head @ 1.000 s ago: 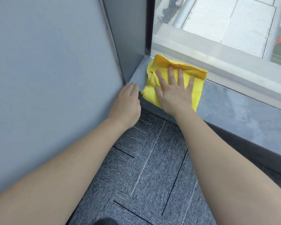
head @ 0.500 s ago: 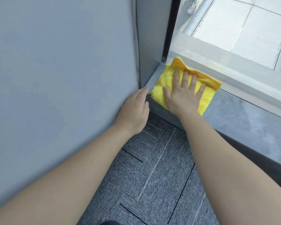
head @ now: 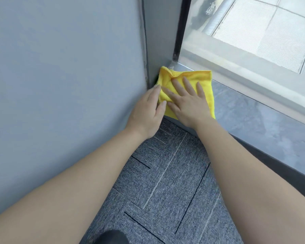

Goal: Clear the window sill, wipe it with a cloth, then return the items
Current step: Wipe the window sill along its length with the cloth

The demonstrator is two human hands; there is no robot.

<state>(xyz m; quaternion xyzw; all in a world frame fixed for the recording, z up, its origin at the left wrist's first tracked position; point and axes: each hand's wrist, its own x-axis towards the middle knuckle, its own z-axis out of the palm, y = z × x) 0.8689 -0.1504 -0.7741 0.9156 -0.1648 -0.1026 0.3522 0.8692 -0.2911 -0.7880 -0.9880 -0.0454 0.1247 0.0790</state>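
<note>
While pressing flat w/ fingers spread straight, right hand [head: 188, 103] pins the yellow cloth [head: 203, 80] onto the window sill [head: 264, 124], in the corner by the wall [head: 60, 67]. Left hand [head: 146, 113] rests beside it, fingers straight, thumb and fingertips touching the cloth's edge. Cloth's middle is hidden under the palm; a dark shape at bottom edge can't be made out.

Grey wall [head: 60, 76] on the left, w/ a dark frame post [head: 180, 23] at the corner. Floor's grey carpet tiles [head: 165, 191] w/ dark and pale lines. Thru the glass [head: 253, 23] there's a pale ribbed roof below, bit blurry.
</note>
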